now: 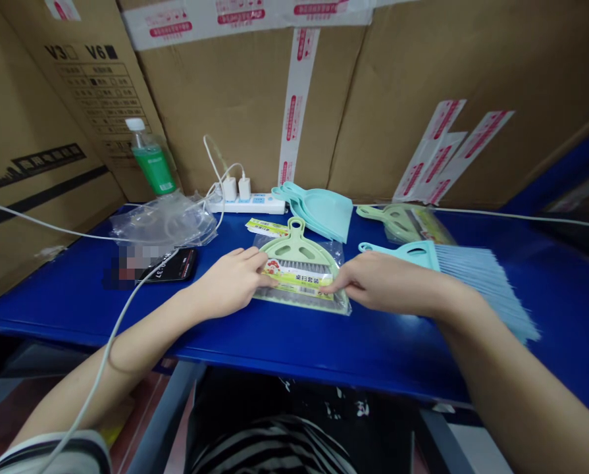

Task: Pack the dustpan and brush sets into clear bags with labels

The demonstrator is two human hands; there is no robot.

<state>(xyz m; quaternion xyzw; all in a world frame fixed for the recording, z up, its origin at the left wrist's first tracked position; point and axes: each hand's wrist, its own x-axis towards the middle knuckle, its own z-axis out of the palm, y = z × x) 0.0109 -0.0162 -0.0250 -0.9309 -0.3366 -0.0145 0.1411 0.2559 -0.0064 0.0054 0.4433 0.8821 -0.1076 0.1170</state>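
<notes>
A light green dustpan and brush set (299, 249) lies flat on the blue table in a clear plastic bag. A yellow and white label (299, 280) runs across it, over the grey bristles. At the set's left edge is my left hand (232, 280), fingers curled, thumb on the label's end. My right hand (383, 280) meets the set from the right; one fingertip rests on the label and the other fingers are curled in. Beside and partly behind that hand lies a blue brush (482, 276) with long bristles.
Behind the set are light blue dustpans (324, 207), a power strip (269, 204) with white plugs, and another bagged green set (407, 224). On the left are a phone (176, 265), crumpled plastic (168, 220) and a green-labelled bottle (152, 164). A white cable crosses my left arm. Cardboard walls the back.
</notes>
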